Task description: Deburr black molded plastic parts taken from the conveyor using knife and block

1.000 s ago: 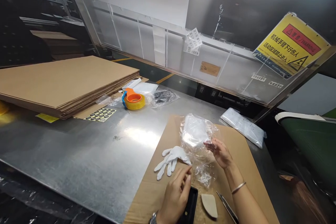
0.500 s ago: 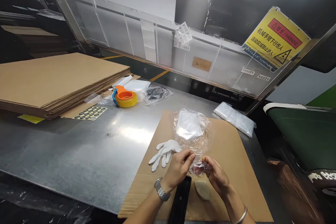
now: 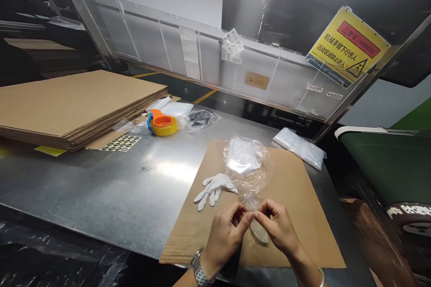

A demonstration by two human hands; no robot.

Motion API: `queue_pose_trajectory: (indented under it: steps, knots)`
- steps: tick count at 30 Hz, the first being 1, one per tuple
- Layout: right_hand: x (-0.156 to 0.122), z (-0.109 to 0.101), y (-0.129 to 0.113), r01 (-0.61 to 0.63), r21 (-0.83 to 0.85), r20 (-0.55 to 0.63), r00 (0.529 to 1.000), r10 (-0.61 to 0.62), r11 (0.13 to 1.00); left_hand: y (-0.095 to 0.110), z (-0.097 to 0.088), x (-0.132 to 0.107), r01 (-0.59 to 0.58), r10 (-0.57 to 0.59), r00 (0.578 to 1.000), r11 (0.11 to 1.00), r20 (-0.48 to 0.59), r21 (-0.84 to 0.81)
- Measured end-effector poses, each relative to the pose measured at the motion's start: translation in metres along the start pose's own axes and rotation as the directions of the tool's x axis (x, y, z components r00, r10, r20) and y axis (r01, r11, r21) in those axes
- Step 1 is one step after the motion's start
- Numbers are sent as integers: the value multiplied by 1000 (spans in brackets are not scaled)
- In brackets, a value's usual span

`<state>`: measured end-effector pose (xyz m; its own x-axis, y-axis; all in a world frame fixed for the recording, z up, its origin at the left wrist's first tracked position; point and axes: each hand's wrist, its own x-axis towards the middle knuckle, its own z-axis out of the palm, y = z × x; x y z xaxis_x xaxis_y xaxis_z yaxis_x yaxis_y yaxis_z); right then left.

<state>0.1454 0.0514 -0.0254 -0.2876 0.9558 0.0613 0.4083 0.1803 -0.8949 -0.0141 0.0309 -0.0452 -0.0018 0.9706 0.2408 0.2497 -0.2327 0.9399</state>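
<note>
Fingertips of my left hand [image 3: 224, 232] and my right hand [image 3: 279, 228] meet in a pinch over the cardboard sheet [image 3: 289, 184]. Between them is a small piece of clear plastic film [image 3: 251, 202], apparently a small bag; its edges are hard to make out. Just beyond lies a larger crinkled clear bag [image 3: 259, 181] with white flat sheets [image 3: 240, 157] on or in it. Left of that rests a white glove [image 3: 215, 188]. Under my right hand a rounded beige piece [image 3: 260, 234] partly shows. A long black object [image 3: 233, 261] is mostly hidden behind my left hand.
Stacked cardboard [image 3: 84, 103] stands at the left of the metal table [image 3: 111, 197]. Near it are an orange and yellow tape dispenser [image 3: 163, 125], a sticker sheet [image 3: 121, 143] and a bag of dark items [image 3: 202, 119]. A plastic-wrapped pack [image 3: 299, 148] lies right; a green conveyor [image 3: 390, 166] stands beyond.
My hands have come together, fingertips now touching, where before there was a gap with the clear plastic spread at my right fingers. The camera view has shifted slightly.
</note>
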Motion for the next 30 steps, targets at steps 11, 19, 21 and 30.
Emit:
queue_pose_trajectory:
  steps: [11,19,21,30]
  knots:
    - [-15,25,-1,91,-147,-117,987,-109,985,-26,1,-34,147,-141,947,989,-287,-1]
    - [-25,53,0,170,-253,44,985,-164,952,-49,-25,-39,-145,282,932,867,-228,477]
    - [-32,61,14,50,-307,-43,997,-67,950,-61,-37,-36,-96,293,909,839,-297,535]
    - [-80,72,63,-157,-323,-20,987,160,933,-92,-37,-56,52,127,958,803,-255,594]
